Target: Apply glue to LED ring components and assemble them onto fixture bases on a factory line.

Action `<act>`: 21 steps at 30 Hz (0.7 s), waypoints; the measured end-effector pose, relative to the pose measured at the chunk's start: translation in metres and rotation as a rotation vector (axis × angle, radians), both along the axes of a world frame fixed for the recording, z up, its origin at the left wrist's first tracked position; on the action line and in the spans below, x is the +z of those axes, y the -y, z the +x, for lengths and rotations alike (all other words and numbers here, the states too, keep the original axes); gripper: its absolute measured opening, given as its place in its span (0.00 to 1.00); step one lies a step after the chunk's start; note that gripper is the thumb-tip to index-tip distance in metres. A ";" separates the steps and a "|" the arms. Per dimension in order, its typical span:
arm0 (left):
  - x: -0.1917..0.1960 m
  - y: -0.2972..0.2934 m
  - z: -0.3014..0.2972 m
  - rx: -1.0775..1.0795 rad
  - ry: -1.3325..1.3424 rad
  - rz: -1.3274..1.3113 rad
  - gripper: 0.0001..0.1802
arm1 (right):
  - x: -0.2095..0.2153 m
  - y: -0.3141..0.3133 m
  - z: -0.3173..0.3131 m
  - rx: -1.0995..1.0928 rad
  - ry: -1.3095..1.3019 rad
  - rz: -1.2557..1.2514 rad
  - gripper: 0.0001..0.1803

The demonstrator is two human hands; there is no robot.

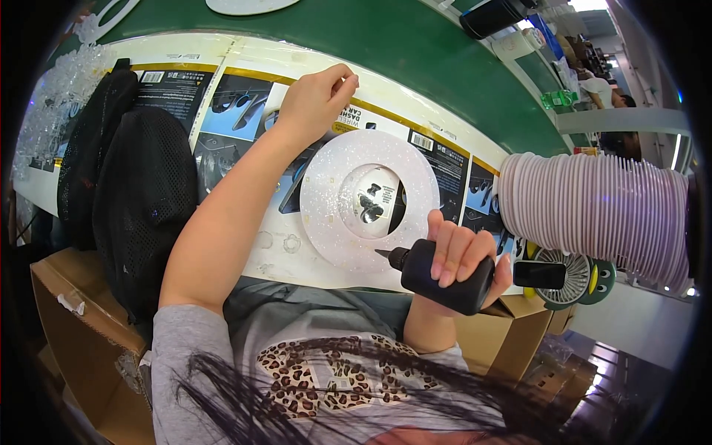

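Note:
A white glittery ring (326, 194) lies flat on printed cardboard sheets (245, 104) in front of me. My right hand (460, 256) grips a black squeeze bottle (437, 276), tilted with its nozzle pointing left at the ring's near edge. My left hand (317, 95) is raised beyond the ring's far left side, fingertips pinched together; whether something small sits between them I cannot tell.
A long stack of pale pink rings (593, 208) lies on its side at the right. A small green fan (571, 276) stands below it. Black mesh bags (133, 193) and clear crystal pieces (59, 89) sit at the left. Cardboard boxes (81, 326) flank my body. The green table (415, 52) stretches beyond.

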State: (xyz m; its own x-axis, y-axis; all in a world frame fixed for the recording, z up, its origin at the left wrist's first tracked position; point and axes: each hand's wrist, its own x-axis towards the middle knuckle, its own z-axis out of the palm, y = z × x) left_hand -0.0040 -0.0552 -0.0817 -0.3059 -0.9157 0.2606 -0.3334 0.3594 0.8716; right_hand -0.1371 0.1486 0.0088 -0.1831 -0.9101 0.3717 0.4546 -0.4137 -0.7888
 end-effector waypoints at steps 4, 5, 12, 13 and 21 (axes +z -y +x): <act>-0.001 0.000 0.001 0.005 0.004 -0.009 0.14 | 0.006 -0.010 0.007 -0.001 0.024 0.018 0.27; 0.000 0.000 0.000 0.003 0.002 -0.009 0.14 | 0.005 -0.013 0.007 0.018 0.011 0.025 0.27; -0.001 0.000 0.001 0.002 0.009 0.000 0.14 | 0.001 -0.018 0.009 0.100 -0.059 0.074 0.27; -0.003 0.000 0.002 0.010 0.011 -0.004 0.14 | 0.000 -0.018 0.009 0.114 -0.071 0.082 0.28; 0.000 -0.001 0.000 -0.006 0.008 0.013 0.15 | 0.003 -0.019 0.008 0.122 -0.122 0.128 0.28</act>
State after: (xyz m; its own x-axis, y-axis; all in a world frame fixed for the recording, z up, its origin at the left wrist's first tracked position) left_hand -0.0039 -0.0545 -0.0818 -0.3137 -0.9170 0.2465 -0.3386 0.3505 0.8732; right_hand -0.1291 0.1679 0.0117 -0.0296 -0.9641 0.2640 0.3934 -0.2540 -0.8836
